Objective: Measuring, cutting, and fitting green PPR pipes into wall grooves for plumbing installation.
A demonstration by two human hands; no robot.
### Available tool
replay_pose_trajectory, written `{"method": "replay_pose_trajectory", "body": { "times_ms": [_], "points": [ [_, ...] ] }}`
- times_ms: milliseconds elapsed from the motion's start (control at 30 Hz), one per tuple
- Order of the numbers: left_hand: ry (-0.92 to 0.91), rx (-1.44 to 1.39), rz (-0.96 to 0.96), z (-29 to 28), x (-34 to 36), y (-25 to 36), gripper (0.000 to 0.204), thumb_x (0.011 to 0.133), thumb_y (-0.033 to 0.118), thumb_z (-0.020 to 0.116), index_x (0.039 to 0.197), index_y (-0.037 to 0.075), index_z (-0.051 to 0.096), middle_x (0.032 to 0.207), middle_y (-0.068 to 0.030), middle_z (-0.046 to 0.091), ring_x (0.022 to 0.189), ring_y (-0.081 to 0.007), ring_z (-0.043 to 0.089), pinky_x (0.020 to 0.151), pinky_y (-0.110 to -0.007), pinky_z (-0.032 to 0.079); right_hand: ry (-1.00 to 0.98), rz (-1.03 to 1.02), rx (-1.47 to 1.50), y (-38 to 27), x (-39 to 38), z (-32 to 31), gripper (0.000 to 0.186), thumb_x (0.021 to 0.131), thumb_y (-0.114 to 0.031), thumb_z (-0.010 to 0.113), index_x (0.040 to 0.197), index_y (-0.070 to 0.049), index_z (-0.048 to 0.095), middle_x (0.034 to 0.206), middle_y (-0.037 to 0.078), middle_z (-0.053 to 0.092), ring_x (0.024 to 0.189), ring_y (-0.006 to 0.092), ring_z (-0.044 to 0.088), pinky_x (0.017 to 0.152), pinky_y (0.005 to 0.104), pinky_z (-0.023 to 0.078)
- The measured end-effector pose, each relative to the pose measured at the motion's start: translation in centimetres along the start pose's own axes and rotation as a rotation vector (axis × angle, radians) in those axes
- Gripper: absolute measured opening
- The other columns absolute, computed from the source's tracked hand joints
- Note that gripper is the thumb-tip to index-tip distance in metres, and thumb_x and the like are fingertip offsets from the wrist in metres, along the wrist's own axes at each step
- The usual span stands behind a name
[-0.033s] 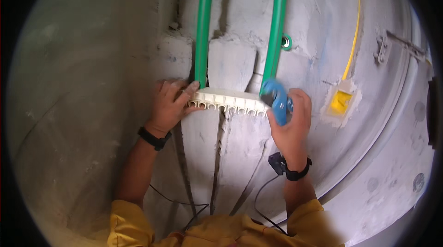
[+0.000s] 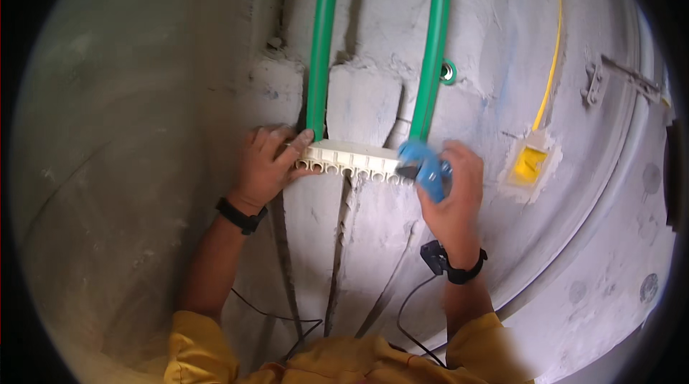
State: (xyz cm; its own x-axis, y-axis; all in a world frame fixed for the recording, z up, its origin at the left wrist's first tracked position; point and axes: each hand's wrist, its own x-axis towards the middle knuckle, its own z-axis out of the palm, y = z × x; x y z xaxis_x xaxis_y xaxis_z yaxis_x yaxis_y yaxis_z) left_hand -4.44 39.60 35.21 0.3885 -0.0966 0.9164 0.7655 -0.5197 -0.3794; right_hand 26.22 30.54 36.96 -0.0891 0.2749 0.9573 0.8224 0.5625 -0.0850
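Observation:
A white plastic clip strip [image 2: 352,153] with a row of C-shaped openings lies level against the wall, at the lower ends of two green pipes, the left pipe [image 2: 324,47] and the right pipe [image 2: 433,47]. My left hand [image 2: 269,165] is closed on the strip's left end, its index finger by the left pipe's foot. In my right hand [image 2: 459,183] is a blue rounded hand tool [image 2: 430,177] with a dark part; its exact kind is too blurred to tell. The tool overlaps the strip's right end and hides it.
Beside the right pipe is a green pipe fitting [image 2: 448,72]. Farther right a yellow conduit [image 2: 552,61] runs down to a yellow wall box [image 2: 530,164]. A metal bracket [image 2: 596,82] is at the far right. Grooves [image 2: 336,255] cut the wall below the strip; thin black cables [image 2: 402,312] hang near my wrists.
The blue tool has shifted slightly left over the strip's right end and tilted a little. My left hand keeps its hold on the strip. The whole view has shifted slightly.

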Motion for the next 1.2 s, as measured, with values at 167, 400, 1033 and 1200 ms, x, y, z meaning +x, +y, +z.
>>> {"method": "replay_pose_trajectory", "body": {
  "times_ms": [167,400,1033,1200],
  "points": [
    [-0.017,-0.056,0.011,-0.3,0.5,0.6,0.064,0.065,0.041,0.081,0.121,0.014,0.065,0.107,-0.0057,0.059,0.094,-0.0229,0.054,0.087,-0.04,0.043,-0.175,-0.381,-0.131,0.5,0.0,-0.6,0.053,0.059,0.007,0.067,0.109,-0.006,0.057,0.123,0.013,0.06,0.114,0.0325,0.056,0.092,0.0423,0.04],
    [0.047,-0.063,0.05,0.0,0.4,0.1,0.062,0.064,0.042,0.081,0.117,0.013,0.066,0.109,-0.0046,0.061,0.097,-0.0227,0.055,0.087,-0.04,0.042,-0.219,-0.468,-0.135,0.8,0.8,-0.2,0.052,0.058,0.007,0.067,0.108,-0.005,0.058,0.122,0.011,0.06,0.114,0.0297,0.056,0.092,0.0418,0.04],
    [-0.119,-0.095,0.05,-1.7,2.1,0.7,0.056,0.074,0.047,0.076,0.114,0.01,0.063,0.112,-0.0057,0.061,0.103,-0.0242,0.054,0.09,-0.042,0.04,-0.247,-0.473,-0.141,1.4,1.2,-0.6,0.051,0.058,0.007,0.063,0.107,-0.004,0.06,0.121,0.008,0.062,0.105,0.0294,0.054,0.088,0.0425,0.041],
    [-0.135,-0.12,0.065,-2.3,3.2,0.6,0.058,0.072,0.045,0.078,0.113,0.006,0.064,0.112,-0.0107,0.061,0.098,-0.0286,0.054,0.09,-0.043,0.039,-0.211,-0.501,-0.174,1.4,1.4,-0.9,0.052,0.057,0.004,0.065,0.108,-0.005,0.061,0.122,0.008,0.061,0.107,0.0291,0.053,0.088,0.0427,0.041]
  ]
}}
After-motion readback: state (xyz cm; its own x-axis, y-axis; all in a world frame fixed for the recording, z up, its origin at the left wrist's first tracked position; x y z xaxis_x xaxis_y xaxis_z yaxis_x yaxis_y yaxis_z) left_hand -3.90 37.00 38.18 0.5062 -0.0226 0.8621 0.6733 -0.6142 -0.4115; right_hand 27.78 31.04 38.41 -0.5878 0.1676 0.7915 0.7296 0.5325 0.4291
